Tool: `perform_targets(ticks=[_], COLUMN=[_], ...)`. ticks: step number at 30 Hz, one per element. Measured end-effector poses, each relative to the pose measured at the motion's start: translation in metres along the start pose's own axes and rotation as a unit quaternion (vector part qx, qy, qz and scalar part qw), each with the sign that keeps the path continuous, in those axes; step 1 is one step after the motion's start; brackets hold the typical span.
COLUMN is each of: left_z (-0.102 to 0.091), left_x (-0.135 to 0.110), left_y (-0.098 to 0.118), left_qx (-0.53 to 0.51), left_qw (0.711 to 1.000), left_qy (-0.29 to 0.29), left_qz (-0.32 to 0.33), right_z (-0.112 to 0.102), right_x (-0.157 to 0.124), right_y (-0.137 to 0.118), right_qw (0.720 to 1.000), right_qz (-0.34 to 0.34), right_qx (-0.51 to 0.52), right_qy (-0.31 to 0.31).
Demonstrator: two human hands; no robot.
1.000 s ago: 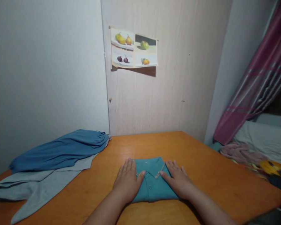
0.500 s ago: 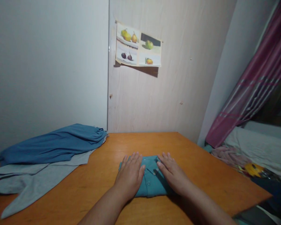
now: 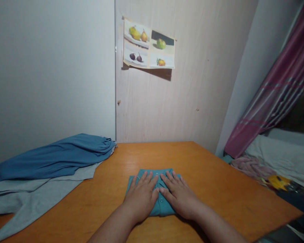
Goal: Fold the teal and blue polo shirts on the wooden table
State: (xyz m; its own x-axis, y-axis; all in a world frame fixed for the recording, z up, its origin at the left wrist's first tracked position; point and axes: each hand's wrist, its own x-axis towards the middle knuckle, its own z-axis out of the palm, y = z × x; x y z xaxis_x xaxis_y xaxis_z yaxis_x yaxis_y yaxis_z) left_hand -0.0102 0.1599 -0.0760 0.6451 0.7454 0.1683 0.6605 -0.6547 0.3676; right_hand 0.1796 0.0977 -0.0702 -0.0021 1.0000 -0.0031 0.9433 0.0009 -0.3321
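Observation:
A teal buttoned shirt (image 3: 155,210), folded into a compact bundle, lies on the wooden table (image 3: 212,189) near its front. My left hand (image 3: 141,195) rests flat on the left half of the shirt, fingers stretched forward. Flat on the right half lies my right hand (image 3: 177,194), its fingers a little apart. The two thumbs nearly meet over the button strip. Neither hand grips the cloth. The collar end shows beyond the fingertips, and much of the shirt's middle is hidden under the palms.
On the table's left lie a blue garment (image 3: 55,155) and a grey garment (image 3: 40,202) partly under it. A sheet of fruit pictures (image 3: 149,45) hangs on the back wall. To the right are a pink curtain (image 3: 268,94) and a bed with white bedding (image 3: 281,152).
My right hand has moved left and come down onto the shirt, closer to my left hand. The left hand stays about where it was. The view has shifted slightly.

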Motion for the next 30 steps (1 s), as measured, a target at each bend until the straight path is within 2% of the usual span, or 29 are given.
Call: perform_targets(ticks=[8,14,30], left_z=[-0.005,-0.007,-0.007], left_x=[0.000,0.001,0.001], left_y=[0.001,0.001,-0.002], left_qx=[0.002,0.020,0.028], left_qw=[1.000,0.999,0.999], left_qy=[-0.015,-0.037,-0.039], left_qz=[-0.002,-0.002,0.008], right_z=[-0.001,-0.011,-0.018], right_x=[0.000,-0.004,-0.010], right_y=[-0.001,-0.001,0.001], right_qw=[1.000,0.999,0.996], right_qz=[0.006,-0.004,-0.034], right_qx=[-0.007,0.016,-0.023], right_qy=[-0.007,-0.034,-0.076])
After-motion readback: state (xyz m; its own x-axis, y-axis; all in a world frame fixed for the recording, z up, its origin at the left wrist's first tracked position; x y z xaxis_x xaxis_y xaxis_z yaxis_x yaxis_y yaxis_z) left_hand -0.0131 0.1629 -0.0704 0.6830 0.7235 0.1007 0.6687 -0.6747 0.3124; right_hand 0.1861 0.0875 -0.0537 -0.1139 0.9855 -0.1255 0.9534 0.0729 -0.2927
